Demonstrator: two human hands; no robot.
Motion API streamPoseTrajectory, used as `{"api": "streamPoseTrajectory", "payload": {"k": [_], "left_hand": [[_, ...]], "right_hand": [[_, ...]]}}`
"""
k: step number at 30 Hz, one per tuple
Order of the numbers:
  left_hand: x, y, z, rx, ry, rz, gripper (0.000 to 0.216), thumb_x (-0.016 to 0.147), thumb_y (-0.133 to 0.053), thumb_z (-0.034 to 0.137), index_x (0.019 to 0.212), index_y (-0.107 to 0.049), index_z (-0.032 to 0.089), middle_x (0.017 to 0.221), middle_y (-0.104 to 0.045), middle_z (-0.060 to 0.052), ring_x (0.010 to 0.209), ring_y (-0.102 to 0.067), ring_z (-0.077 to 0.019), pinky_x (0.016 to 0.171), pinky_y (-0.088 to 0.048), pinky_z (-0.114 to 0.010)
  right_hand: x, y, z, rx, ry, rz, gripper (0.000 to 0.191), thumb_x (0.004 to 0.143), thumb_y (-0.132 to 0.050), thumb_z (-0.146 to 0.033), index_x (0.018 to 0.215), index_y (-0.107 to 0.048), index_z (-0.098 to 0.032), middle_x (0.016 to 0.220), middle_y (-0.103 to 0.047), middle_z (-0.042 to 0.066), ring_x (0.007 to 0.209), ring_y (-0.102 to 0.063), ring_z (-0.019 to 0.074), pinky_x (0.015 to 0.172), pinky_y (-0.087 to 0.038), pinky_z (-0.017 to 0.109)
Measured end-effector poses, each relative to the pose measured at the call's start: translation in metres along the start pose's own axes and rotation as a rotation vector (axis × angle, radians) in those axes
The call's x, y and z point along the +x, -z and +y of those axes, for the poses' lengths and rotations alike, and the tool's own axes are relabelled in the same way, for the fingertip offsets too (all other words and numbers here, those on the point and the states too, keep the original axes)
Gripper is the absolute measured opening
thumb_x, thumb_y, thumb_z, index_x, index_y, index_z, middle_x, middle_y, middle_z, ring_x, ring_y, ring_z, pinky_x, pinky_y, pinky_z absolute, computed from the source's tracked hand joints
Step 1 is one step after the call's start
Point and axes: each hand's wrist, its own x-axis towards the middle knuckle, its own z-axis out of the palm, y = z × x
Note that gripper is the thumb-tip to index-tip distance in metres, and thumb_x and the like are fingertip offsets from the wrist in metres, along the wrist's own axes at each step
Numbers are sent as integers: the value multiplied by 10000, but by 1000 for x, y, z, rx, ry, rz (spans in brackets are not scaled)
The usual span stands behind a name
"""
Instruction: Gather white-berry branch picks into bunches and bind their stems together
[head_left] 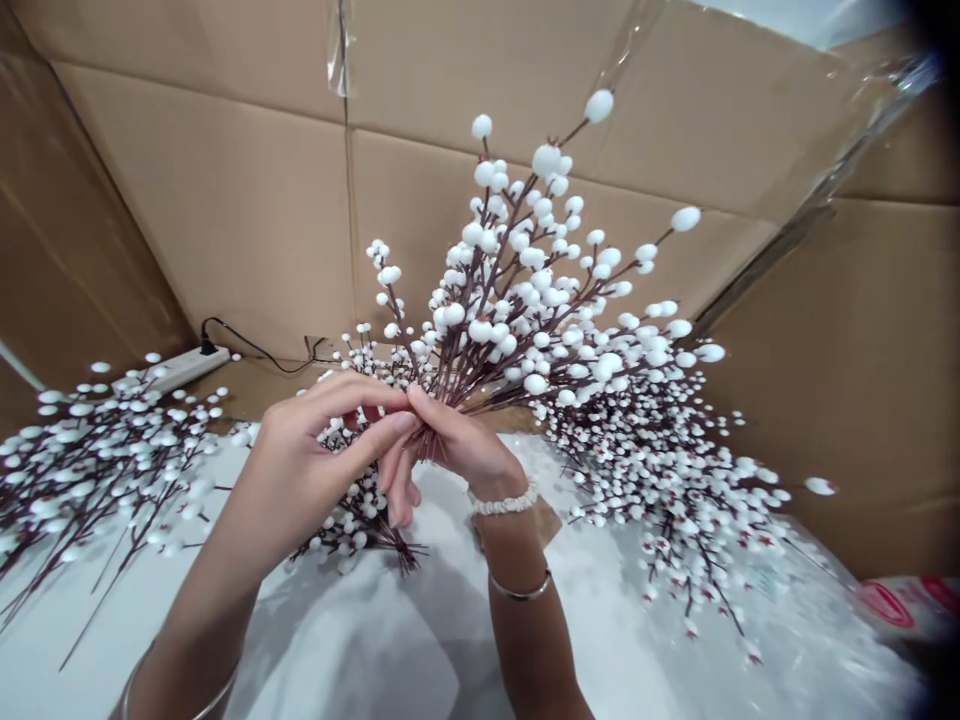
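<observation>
Two bare forearms (pixel 199 590) lead up to the left hand (pixel 315 470) and right hand (pixel 457 445), both closed on the stems of a white-berry spray (pixel 510 300), held above a plastic sheet (pixel 360 640). Loose sprays (pixel 97 470) lie either side; a power strip (pixel 176 370) sits beyond, before a cardboard wall (pixel 225 200).

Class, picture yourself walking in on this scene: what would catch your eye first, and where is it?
A fan of white-berried artificial stems bursts upward at the centre, pinched at its base by the left hand and right hand. More berry sprays lie to either side on white sheeting, before a cardboard backdrop.
</observation>
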Motion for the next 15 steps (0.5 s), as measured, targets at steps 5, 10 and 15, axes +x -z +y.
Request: {"api": "streamPoseTrajectory", "payload": {"k": [5, 10, 15], "left_hand": [[4, 5, -8, -72, 100, -56, 70, 821, -735, 338, 831, -768, 278, 880, -746, 12, 797, -664, -161, 737, -501, -281], [5, 8, -13, -73, 102, -74, 136, 804, -742, 348, 719, -752, 242, 777, -727, -11, 724, -652, -178, 705, -477, -312], [7, 10, -13, 20, -13, -80, 165, 824, -720, 307, 688, -707, 215, 781, -711, -8, 747, -626, -168, 734, -460, -303]], "right_hand": [[1, -4, -2, -44, -114, 75, 772, 929, -268, -729, 773, -683, -98, 638, -718, 92, 576, -687, 146, 540, -483, 236], [3, -7, -2, -78, -181, 101, 780, 907, -278, -755, 759, -681, -103, 632, -718, 87, 564, -677, 148, 536, -481, 239], [4, -6, 0, -91, -162, 98, 803, 914, -251, -753, 769, -684, -92, 637, -720, 100, 566, -685, 159, 558, -505, 249]]}}
